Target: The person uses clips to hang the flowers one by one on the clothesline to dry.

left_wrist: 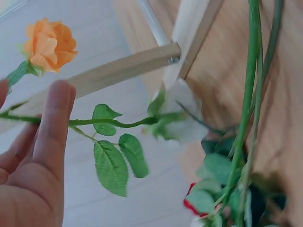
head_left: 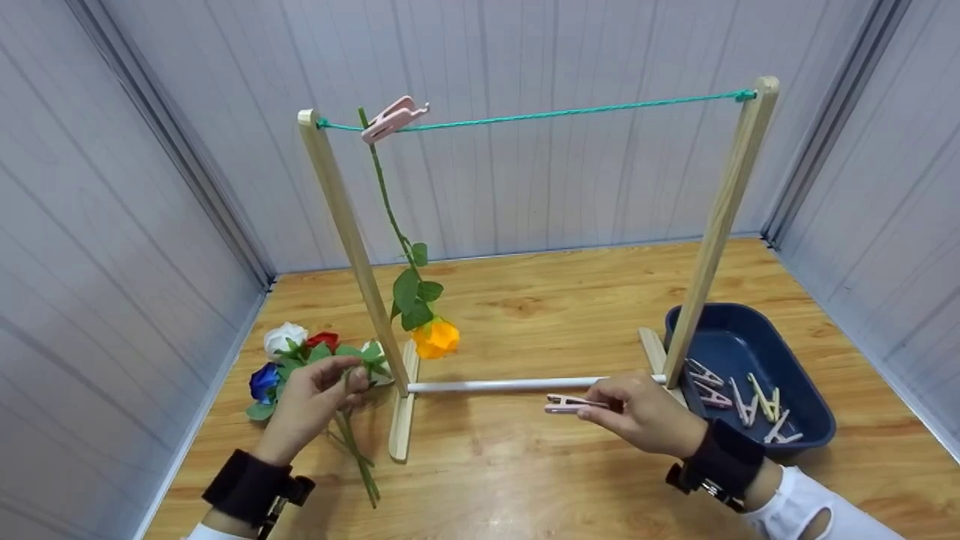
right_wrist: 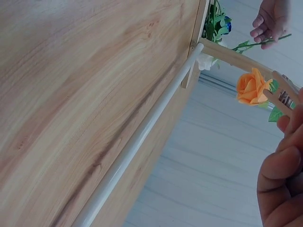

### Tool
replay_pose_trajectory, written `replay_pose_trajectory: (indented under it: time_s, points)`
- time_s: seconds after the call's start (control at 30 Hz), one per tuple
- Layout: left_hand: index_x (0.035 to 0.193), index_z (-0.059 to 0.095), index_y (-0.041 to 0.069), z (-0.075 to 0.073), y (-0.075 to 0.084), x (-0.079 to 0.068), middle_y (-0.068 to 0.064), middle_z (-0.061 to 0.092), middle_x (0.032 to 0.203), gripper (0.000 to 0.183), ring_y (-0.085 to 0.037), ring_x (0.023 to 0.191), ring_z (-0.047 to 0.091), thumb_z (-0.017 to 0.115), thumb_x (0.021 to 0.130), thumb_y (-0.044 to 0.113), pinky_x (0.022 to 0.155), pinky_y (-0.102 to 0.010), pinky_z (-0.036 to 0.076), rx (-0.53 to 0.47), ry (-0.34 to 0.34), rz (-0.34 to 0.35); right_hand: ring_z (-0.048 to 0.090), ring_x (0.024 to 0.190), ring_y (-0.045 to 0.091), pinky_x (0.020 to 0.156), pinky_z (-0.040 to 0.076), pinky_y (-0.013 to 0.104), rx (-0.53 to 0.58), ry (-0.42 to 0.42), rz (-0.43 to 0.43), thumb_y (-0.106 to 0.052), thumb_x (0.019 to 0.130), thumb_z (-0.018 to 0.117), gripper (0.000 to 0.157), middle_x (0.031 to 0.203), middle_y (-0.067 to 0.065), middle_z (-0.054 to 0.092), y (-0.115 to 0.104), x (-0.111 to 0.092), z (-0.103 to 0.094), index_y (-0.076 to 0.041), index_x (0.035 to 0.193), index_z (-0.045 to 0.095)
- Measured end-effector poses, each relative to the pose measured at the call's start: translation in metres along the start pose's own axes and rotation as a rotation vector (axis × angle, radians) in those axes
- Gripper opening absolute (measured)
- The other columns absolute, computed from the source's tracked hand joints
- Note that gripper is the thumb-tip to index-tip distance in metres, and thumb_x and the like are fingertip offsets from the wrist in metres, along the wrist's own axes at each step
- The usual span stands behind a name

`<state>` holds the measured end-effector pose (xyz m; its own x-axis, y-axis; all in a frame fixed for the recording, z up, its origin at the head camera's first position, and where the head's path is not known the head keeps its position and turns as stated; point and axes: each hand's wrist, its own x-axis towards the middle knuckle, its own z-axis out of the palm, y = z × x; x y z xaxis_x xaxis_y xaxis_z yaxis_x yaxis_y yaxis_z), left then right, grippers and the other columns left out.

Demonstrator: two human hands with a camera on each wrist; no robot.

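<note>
My left hand (head_left: 319, 405) pinches the green stem of a white rose (left_wrist: 180, 125) whose bloom points away from the fingers in the left wrist view. Beside and below that hand lie a white rose (head_left: 283, 339), a red rose (head_left: 322, 341) and a blue rose (head_left: 264, 382), stems towards me. Over the lower white bar, my right hand (head_left: 645, 420) holds a pink clothespin (head_left: 564, 405) between thumb and fingers. From the green cord (head_left: 562, 114), an orange rose (head_left: 436, 339) hangs head down, its stem gripped by another pink clothespin (head_left: 391, 120).
A wooden frame with a left post (head_left: 349, 232) and a right post (head_left: 724, 217) carries the cord. Low between the posts runs a white bar (head_left: 517, 385). At the right, a dark blue tray (head_left: 814, 405) contains several clothespins. Panelled walls enclose the wooden table (head_left: 525, 480).
</note>
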<state>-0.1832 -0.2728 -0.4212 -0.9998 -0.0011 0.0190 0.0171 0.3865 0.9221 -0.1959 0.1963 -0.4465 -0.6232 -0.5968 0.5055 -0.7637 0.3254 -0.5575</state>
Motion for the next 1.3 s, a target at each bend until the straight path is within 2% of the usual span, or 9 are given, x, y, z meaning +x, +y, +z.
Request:
replay_pose_trajectory:
  time_s: [0.2, 0.37, 0.5, 0.57, 0.73, 0.87, 0.97, 1.13, 1.3]
  points:
    - [0.139, 0.068, -0.005, 0.006, 0.005, 0.004, -0.022, 0.077, 0.11, 0.04, -0.011, 0.085, 0.076, 0.05, 0.118, 0.024, 0.078, -0.024, 0.063, 0.216, 0.176, 0.129, 0.043, 0.062, -0.009, 0.051, 0.037, 0.012, 0.005, -0.011, 0.015, -0.004, 0.097, 0.08, 0.015, 0.068, -0.005, 0.063, -0.001, 0.0, 0.0, -0.014, 0.087, 0.074]
    - [0.135, 0.07, -0.006, 0.008, 0.005, 0.007, -0.025, 0.069, 0.119, 0.041, -0.027, 0.09, 0.069, 0.044, 0.119, 0.02, 0.077, -0.026, 0.052, 0.32, 0.291, 0.28, 0.043, 0.063, -0.009, 0.052, 0.038, 0.012, 0.003, -0.018, 0.011, -0.005, 0.097, 0.081, 0.015, 0.068, -0.005, 0.062, 0.0, 0.001, 0.0, -0.013, 0.086, 0.074]
    - [0.131, 0.069, -0.011, 0.012, 0.004, 0.01, -0.027, 0.067, 0.126, 0.036, -0.041, 0.109, 0.066, 0.042, 0.118, 0.011, 0.09, -0.023, 0.047, 0.289, 0.354, 0.441, 0.043, 0.063, -0.009, 0.052, 0.038, 0.013, 0.002, -0.025, 0.01, -0.006, 0.097, 0.081, 0.016, 0.067, -0.005, 0.062, 0.0, 0.002, 0.0, -0.014, 0.086, 0.073]
    - [0.13, 0.067, -0.012, 0.015, 0.005, 0.012, -0.027, 0.07, 0.123, 0.033, -0.04, 0.113, 0.069, 0.042, 0.117, 0.006, 0.096, -0.016, 0.049, 0.248, 0.377, 0.521, 0.043, 0.062, -0.009, 0.052, 0.037, 0.012, 0.011, -0.03, 0.012, -0.006, 0.098, 0.08, 0.016, 0.067, -0.005, 0.061, 0.0, 0.002, 0.0, -0.014, 0.086, 0.073]
    - [0.13, 0.063, -0.016, 0.025, 0.011, 0.017, -0.025, 0.07, 0.104, 0.033, -0.01, 0.099, 0.071, 0.037, 0.116, -0.002, 0.093, -0.012, 0.053, 0.113, 0.383, 0.665, 0.041, 0.062, -0.01, 0.05, 0.035, 0.012, 0.03, -0.036, 0.011, -0.005, 0.098, 0.079, 0.016, 0.067, -0.004, 0.06, -0.001, 0.002, 0.0, -0.013, 0.086, 0.073]
    - [0.121, 0.06, -0.017, 0.032, 0.021, 0.013, -0.018, 0.059, 0.086, 0.034, -0.006, 0.079, 0.063, 0.032, 0.117, 0.001, 0.076, -0.017, 0.055, 0.001, 0.336, 0.659, 0.041, 0.062, -0.01, 0.05, 0.036, 0.013, 0.037, -0.039, 0.028, -0.005, 0.1, 0.077, 0.014, 0.068, -0.005, 0.06, -0.003, 0.002, -0.001, -0.012, 0.088, 0.074]
    - [0.116, 0.057, -0.015, 0.039, 0.032, 0.007, -0.009, 0.045, 0.078, 0.036, -0.012, 0.065, 0.047, 0.028, 0.119, 0.006, 0.063, -0.021, 0.046, -0.109, 0.272, 0.611, 0.04, 0.062, -0.009, 0.05, 0.036, 0.014, 0.038, -0.028, 0.018, -0.003, 0.1, 0.076, 0.012, 0.069, -0.004, 0.06, -0.004, 0.004, -0.003, -0.011, 0.09, 0.075]
    - [0.117, 0.057, -0.004, 0.049, 0.053, 0.0, -0.001, 0.032, 0.08, 0.038, -0.017, 0.064, 0.025, 0.025, 0.12, 0.017, 0.062, -0.028, 0.027, -0.288, 0.166, 0.514, 0.038, 0.062, -0.008, 0.051, 0.033, 0.013, 0.025, 0.02, -0.024, 0.001, 0.099, 0.076, 0.012, 0.069, -0.002, 0.057, -0.009, 0.008, -0.009, -0.01, 0.093, 0.076]
    - [0.118, 0.058, -0.01, 0.06, 0.07, -0.001, -0.003, 0.035, 0.082, 0.043, -0.018, 0.066, 0.029, 0.023, 0.119, 0.016, 0.064, -0.027, 0.029, -0.328, 0.132, 0.498, 0.042, 0.063, -0.002, 0.053, 0.035, 0.015, -0.009, 0.078, -0.089, 0.007, 0.095, 0.076, 0.017, 0.071, -0.002, 0.056, -0.014, 0.018, -0.015, -0.01, 0.094, 0.074]
